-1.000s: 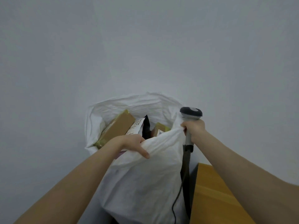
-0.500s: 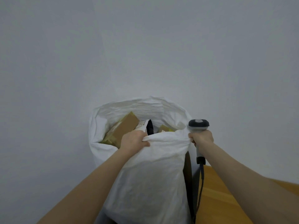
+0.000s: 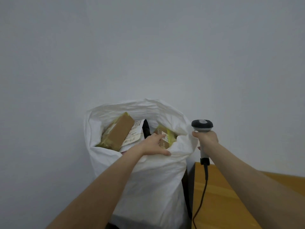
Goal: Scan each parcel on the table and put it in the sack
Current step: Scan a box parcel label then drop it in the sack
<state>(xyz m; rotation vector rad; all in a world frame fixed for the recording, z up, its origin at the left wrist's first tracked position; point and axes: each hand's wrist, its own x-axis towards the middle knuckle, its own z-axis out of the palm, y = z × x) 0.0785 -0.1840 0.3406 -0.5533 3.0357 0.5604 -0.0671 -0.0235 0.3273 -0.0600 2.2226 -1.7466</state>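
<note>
Sack (image 3: 148,187) standing upright, white, mouth open, stuffed close to the rim. Left hand (image 3: 154,145) reaches over the sack's near rim: fingers stretched fairly flat on a small parcel (image 3: 167,138) with a printed label, at the right side of the sack's mouth. Its thumb is splayed along the rim fabric. Not curled round anything that I can see.

Right hand (image 3: 206,140) is just right of the sack, level with its rim, fist wrapped tight round the grip of the scanner (image 3: 202,125); dark scanner head sits above the knuckles. Cable (image 3: 202,195) hangs from the grip's bottom end, down past the sack's right side.

Inside the sack, left part of the mouth: cardboard parcel (image 3: 120,131) with yellowish tape, tilted, one corner poking up towards the far rim. White mailer (image 3: 134,134) with labels leans against it, mid-mouth. Black item (image 3: 146,129) just behind the mailer, can't tell what it is.

Wooden table (image 3: 222,204) sits right of the sack, lower down, dark gap between them. Plain pale wall (image 3: 148,47) behind the sack.
</note>
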